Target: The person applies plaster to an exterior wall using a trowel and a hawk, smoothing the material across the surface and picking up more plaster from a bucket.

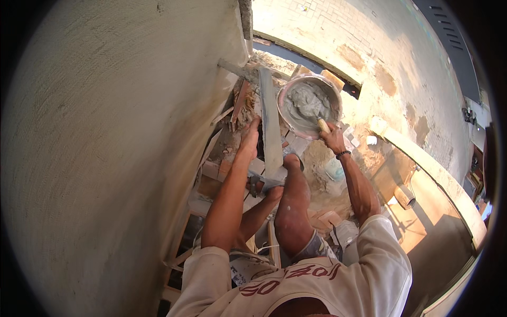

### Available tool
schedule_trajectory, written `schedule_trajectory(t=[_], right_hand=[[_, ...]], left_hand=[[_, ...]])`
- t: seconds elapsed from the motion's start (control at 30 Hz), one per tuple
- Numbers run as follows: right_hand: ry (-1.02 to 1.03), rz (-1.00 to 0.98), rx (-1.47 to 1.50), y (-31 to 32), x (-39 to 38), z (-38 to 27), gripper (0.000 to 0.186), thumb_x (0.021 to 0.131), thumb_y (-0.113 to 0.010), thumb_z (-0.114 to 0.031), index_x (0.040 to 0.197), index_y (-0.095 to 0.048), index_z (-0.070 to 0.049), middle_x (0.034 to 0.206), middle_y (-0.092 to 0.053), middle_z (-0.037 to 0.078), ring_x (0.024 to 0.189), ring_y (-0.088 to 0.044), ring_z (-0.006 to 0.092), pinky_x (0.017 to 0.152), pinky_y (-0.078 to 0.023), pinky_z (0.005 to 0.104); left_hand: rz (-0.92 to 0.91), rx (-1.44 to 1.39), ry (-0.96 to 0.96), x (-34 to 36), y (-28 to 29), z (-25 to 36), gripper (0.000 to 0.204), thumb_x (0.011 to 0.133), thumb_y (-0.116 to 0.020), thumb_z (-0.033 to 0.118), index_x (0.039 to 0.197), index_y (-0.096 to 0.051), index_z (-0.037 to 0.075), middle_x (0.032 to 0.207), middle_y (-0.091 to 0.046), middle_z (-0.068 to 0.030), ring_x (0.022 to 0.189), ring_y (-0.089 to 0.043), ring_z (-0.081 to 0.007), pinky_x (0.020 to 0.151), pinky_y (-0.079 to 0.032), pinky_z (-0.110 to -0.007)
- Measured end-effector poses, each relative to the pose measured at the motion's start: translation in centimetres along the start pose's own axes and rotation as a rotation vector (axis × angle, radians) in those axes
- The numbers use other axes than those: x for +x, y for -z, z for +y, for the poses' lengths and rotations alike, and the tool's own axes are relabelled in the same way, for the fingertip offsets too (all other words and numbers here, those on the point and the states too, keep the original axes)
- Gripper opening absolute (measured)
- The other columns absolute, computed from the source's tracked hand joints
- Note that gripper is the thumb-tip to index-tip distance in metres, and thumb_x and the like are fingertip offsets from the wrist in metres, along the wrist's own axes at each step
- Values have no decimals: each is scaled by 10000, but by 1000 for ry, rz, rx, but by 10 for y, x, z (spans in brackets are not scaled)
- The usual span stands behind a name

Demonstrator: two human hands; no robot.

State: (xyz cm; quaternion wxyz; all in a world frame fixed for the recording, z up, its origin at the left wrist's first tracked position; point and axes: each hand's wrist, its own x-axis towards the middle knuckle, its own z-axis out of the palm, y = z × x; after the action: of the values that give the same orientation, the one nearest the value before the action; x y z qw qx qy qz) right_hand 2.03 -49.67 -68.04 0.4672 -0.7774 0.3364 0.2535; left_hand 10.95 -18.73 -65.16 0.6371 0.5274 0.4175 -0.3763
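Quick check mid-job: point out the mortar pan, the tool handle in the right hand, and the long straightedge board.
mortar pan [334,93]: head view, on its right rim.
tool handle [322,124]: head view, on the pale wooden grip above the fist.
straightedge board [270,127]: head view, mid-length of its face.

L arm straight down, hand [249,138] curled (grip closed) | R hand [332,138] fisted, wrist bent

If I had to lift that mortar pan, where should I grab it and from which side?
By the rim of the pan, hands on opposite sides, probably coming in from above. It is round and wide, sits open side up and holds wet mortar. The right hand holds a tool handle stuck into it at the near edge.
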Motion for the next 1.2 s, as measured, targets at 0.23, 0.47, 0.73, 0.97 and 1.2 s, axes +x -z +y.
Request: schedule_trajectory(t=[0.23, 0.47, 0.73, 0.97, 1.2], right_hand=[[-28, -61, 197, 5, -10, 3, 381, 772, -638, -131, 1135, -632, -20, 643, -558, 6, 485, -498, 80, 445, -409, 244], [7, -114, 353, 6, -31, 14, 500, 768, -641, -127, 1247, -579, 2, 719, -566, -2, 532, -498, 71, 466, -411, 245], [140, 81, 93, 24, -116, -42, 548, 724, -677, -135, 1243, -584, 14, 860, -674, 64, 646, -617, 154, 594, -498, 293], [206, 367, -215, 14, -190, -145, 459, 726, -674, -101, 1172, -607, -21, 998, -664, 234, 853, -683, 357, 711, -539, 389], [496, 535, -262, 5, -224, -179, 478, 744, -681, 16, 1213, -589, -8, 923, -629, 188, 765, -627, 309, 681, -501, 365]], left_hand=[[-301, -224, 192, 39, -11, -18, 576, 936, -472, 498, 1239, -580, 20, 1159, -638, -113, 1035, -617, -229, 893, -498, -393], [-398, -339, 223, 77, -15, -46, 528, 934, -463, 502, 1157, -622, 51, 997, -676, -82, 826, -672, -210, 723, -558, -350], [-342, -247, -45, 79, -45, -64, 435, 950, -484, 394, 1110, -624, 14, 919, -680, -99, 782, -670, -207, 686, -555, -356], [-414, -242, -320, 54, -89, -74, 371, 900, -564, 331, 1087, -583, 12, 966, -661, -136, 811, -645, -258, 709, -535, -372], [-437, -114, -618, 68, -94, -80, 471, 965, -500, 380, 1298, -466, 49, 1163, -606, -103, 1004, -614, -240, 838, -537, -365]])
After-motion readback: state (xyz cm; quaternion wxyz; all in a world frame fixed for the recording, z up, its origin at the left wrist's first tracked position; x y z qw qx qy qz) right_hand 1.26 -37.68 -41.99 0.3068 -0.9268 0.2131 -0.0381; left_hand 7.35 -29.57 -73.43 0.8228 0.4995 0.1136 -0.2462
